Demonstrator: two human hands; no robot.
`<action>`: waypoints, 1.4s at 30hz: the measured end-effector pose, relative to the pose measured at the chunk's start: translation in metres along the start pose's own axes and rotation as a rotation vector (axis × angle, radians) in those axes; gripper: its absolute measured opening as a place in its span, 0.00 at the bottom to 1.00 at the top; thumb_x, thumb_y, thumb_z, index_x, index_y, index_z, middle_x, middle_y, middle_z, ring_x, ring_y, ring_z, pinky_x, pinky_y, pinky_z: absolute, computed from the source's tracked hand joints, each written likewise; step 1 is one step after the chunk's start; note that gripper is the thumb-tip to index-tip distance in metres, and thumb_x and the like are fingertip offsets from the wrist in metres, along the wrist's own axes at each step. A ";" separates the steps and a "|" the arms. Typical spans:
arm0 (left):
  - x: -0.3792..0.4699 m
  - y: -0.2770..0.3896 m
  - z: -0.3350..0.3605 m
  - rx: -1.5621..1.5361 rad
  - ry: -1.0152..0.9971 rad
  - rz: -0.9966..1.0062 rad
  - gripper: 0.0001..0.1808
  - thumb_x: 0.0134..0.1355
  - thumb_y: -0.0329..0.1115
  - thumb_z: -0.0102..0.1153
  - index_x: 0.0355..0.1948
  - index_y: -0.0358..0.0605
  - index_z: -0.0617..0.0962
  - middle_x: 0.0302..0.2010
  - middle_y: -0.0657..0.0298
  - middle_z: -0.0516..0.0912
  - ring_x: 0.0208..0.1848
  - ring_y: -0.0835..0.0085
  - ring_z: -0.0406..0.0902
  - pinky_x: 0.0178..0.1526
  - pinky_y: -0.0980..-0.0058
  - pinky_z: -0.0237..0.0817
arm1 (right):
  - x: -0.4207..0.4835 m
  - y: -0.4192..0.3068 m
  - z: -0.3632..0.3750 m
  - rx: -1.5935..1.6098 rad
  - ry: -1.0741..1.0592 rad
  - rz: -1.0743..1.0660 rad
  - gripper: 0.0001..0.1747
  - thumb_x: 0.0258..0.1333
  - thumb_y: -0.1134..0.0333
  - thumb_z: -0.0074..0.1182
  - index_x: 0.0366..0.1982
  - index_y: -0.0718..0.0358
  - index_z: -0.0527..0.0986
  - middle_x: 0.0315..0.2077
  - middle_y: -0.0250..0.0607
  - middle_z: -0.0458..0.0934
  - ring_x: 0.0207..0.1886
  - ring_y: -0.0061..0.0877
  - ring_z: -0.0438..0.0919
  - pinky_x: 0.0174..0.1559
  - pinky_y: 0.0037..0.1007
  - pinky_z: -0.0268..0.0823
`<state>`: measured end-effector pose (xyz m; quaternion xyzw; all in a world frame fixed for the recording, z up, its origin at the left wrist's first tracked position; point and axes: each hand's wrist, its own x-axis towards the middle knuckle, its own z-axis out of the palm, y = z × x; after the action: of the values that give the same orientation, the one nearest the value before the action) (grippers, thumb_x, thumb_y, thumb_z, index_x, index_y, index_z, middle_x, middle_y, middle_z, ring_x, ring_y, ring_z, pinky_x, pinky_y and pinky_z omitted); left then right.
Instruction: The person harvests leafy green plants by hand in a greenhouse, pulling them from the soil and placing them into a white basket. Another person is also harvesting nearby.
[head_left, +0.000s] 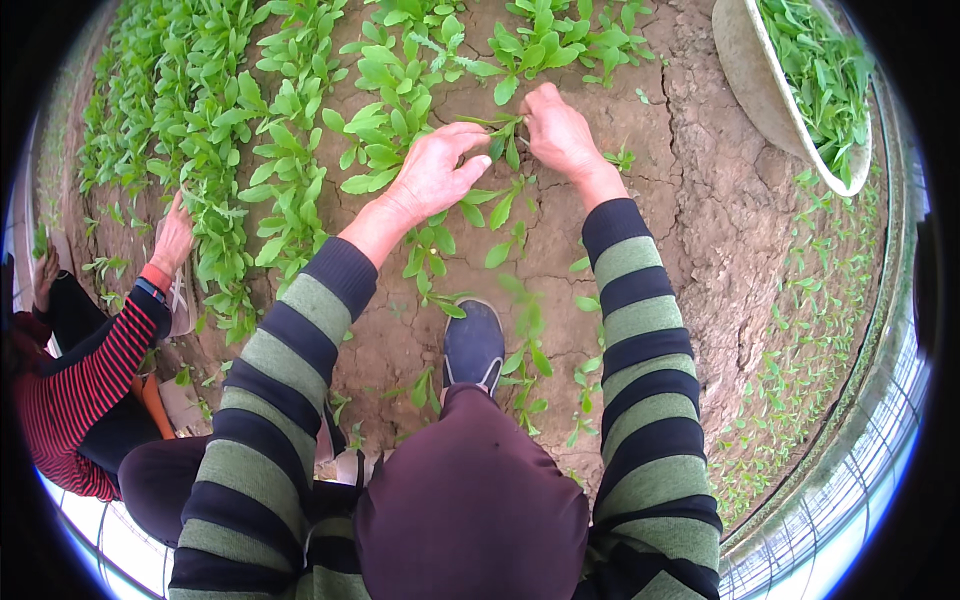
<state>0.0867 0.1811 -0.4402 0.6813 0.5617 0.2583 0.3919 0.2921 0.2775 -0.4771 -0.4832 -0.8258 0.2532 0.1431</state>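
Observation:
My left hand (439, 166) reaches over the row of leafy green seedlings (386, 112), its thumb and fingers apart beside a small plant. Opposite it, my right hand (559, 135) is closed with its fingertips at the stem end of that small green seedling (507, 141), whose leaves hang between the two hands. Whether the left fingertips touch the leaves is hard to tell. Cracked brown soil (637, 172) lies beneath. Short seedlings (502, 247) stand just below my hands, towards my shoe.
A white tub (772, 97) full of picked greens (817, 82) stands at the upper right. At left, a co-worker in a red-striped sleeve (97, 375) reaches a hand (174, 236) into dense plants. My dark shoe (473, 341) rests among seedlings. Small sprouts (802, 337) grow at right.

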 end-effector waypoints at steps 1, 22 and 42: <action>-0.001 0.000 0.000 -0.004 0.019 0.014 0.19 0.60 0.34 0.60 0.52 0.37 0.79 0.56 0.55 0.79 0.50 0.63 0.80 0.50 0.70 0.71 | 0.001 0.004 -0.003 0.198 0.052 0.080 0.08 0.56 0.73 0.52 0.39 0.62 0.74 0.38 0.47 0.75 0.36 0.42 0.80 0.40 0.39 0.73; -0.004 0.009 0.002 0.009 0.001 0.047 0.21 0.58 0.32 0.60 0.53 0.35 0.78 0.57 0.51 0.78 0.59 0.57 0.76 0.61 0.66 0.66 | 0.030 -0.011 0.007 0.044 0.313 0.493 0.15 0.53 0.66 0.54 0.42 0.63 0.77 0.42 0.52 0.81 0.44 0.46 0.81 0.49 0.43 0.71; -0.024 0.023 -0.004 -0.205 0.113 -0.042 0.21 0.59 0.26 0.60 0.56 0.40 0.77 0.59 0.57 0.76 0.54 0.67 0.79 0.57 0.70 0.70 | 0.036 0.008 0.019 0.561 0.424 0.499 0.10 0.52 0.67 0.61 0.35 0.65 0.81 0.27 0.43 0.84 0.30 0.30 0.81 0.39 0.32 0.71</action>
<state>0.0909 0.1572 -0.4167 0.6101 0.5678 0.3441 0.4325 0.2707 0.3067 -0.4977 -0.6519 -0.5351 0.3897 0.3700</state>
